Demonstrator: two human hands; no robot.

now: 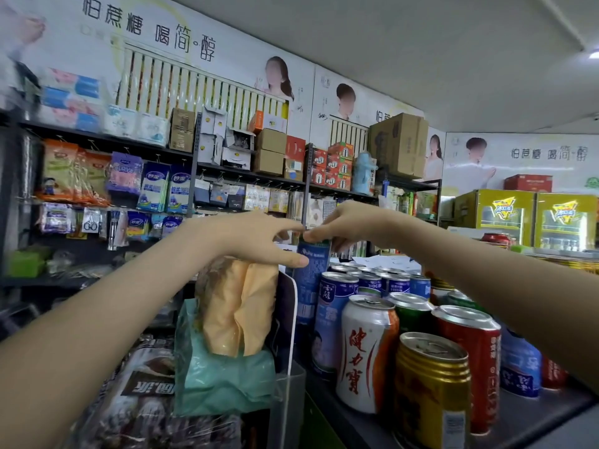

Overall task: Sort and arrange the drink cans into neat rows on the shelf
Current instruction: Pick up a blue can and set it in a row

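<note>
A tall blue can (311, 286) stands at the left end of a crowd of drink cans on a dark shelf (538, 416). My left hand (256, 238) holds its upper part between thumb and forefinger. From the right, my right hand (343, 225) grips the can's top with curled fingers. In front of it stand a blue can with a portrait (330, 322), a white and orange can (366, 354), a gold can (431, 390) and a red can (470, 361). Several more blue, green and red cans fill the rows behind, partly hidden by my right forearm.
A clear divider panel (288, 322) borders the cans on the left. Beyond it sit a plastic bag with orange and teal contents (233, 319) and dark snack packets (146, 393). Wall shelves (227, 171) packed with goods lie behind; yellow coolers (505, 212) stand far right.
</note>
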